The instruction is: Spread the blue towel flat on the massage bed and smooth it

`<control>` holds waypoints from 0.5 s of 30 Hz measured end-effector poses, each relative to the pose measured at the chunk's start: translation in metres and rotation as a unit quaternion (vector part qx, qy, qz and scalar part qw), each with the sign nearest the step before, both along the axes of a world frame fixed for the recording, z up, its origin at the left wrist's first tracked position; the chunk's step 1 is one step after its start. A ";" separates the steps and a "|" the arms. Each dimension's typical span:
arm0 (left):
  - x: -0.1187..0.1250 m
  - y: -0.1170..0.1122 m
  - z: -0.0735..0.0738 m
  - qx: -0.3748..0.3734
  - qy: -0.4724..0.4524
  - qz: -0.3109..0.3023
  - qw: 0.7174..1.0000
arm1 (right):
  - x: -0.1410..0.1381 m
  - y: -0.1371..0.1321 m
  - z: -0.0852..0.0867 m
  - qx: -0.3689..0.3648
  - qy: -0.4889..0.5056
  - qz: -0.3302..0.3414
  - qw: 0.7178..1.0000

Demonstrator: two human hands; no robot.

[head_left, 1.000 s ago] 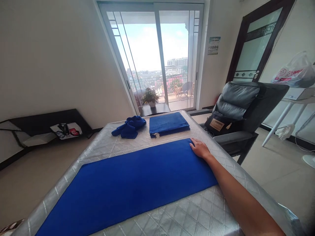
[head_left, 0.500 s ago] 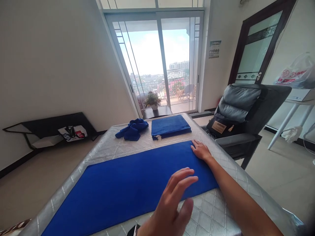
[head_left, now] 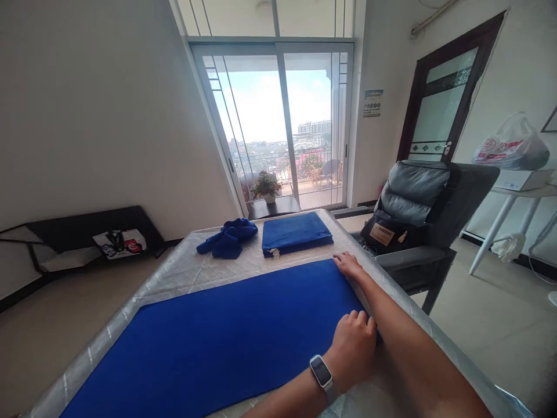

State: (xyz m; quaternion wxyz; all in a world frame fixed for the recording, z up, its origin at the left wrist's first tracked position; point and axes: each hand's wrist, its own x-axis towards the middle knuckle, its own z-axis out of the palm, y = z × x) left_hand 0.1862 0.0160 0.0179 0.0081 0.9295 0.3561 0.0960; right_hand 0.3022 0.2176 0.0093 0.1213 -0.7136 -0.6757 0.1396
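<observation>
The left hand point(head_left: 354, 343), curled with its knuckles up, sits at the near right corner of the blue cloth point(head_left: 235, 331); whether it pinches the fabric is hidden. The right hand point(head_left: 348, 266) has its fingers at the far right corner, and I cannot tell whether they pinch. The cloth lies flat across the silver quilted cover point(head_left: 174, 278), whose strips show along its far, left and right edges. Beyond the far edge, well apart from the left hand, lie a folded blue stack point(head_left: 297, 229) and a crumpled blue cloth point(head_left: 232, 235). An armchair point(head_left: 413, 191) stands just past the right table edge. The plastic bag point(head_left: 507, 148) has red print, the wall notice point(head_left: 372, 103) small characters, neither legible here; the tan label point(head_left: 382, 234) is unreadable too.
</observation>
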 end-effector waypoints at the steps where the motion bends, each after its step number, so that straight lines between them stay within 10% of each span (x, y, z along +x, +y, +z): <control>1: 0.003 0.001 -0.001 -0.002 0.002 -0.001 1.000 | 0.000 0.003 0.000 -0.001 0.003 -0.003 1.000; 15: 0.018 0.000 -0.022 -0.001 -0.007 -0.052 0.999 | 0.003 0.031 -0.005 -0.013 0.022 -0.005 1.000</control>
